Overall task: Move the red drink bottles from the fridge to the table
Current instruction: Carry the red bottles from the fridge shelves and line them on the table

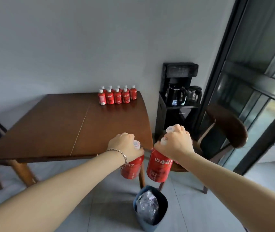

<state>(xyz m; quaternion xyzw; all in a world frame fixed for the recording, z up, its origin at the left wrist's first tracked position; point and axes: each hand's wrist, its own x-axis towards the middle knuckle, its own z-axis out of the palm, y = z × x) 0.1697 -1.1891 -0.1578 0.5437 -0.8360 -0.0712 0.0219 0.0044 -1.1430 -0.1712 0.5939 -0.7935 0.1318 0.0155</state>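
I see left hand (125,144) curled round one bottle (131,169), right hand (175,144) gripping two bottles (159,164) (white label script unreadable), cluster (117,96) on table (49,123)

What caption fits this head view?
Left hand and right hand hold red bottles beside the table, where more bottles stand.

Head-worn view, looking forward and down (wide-angle), table (49,124) close ahead

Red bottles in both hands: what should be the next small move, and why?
Probably carry the held bottles forward over the wooden table, toward the group of red bottles at its far corner. The left hand and right hand grip them by the necks, short of the table's near edge.
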